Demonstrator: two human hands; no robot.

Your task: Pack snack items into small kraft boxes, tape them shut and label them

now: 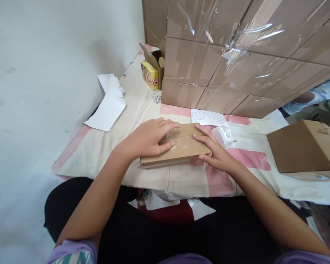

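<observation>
Two hands are noted on one flat cardboard box (178,146), which lies at the near edge of the cloth-covered table (99,154), just beyond the lap. The left hand (150,138) is laid palm down and fully spread on the lid, with nothing grasped. The right hand (213,150) is partly open: its fingertips rest on the right end of the lid and the thumb is set against the near side, so the box is steadied, not gripped. A slip is judged possible. The box sits close to the table edge on loose, creased cloth, and uneven pressure could push it over that edge or bunch the fabric. A glossy patch, apparently clear tape, is seen under the left fingers and could be wrinkled if rubbed askew. The box is matt brown kraft board, shallow and rectangular with crisp corners; the cloth is cream with faded pink bands. Just right of the box a white plastic tape dispenser (224,136) is recorded, and beyond it a printed label sheet (208,117). A second brown box (302,146) lies tilted further right. Crumpled white paper (108,106) lies far left. At the far side, a small open carton (158,60) holding a yellow packet (150,74) stands beside film-wrapped stacked cartons (222,66).
</observation>
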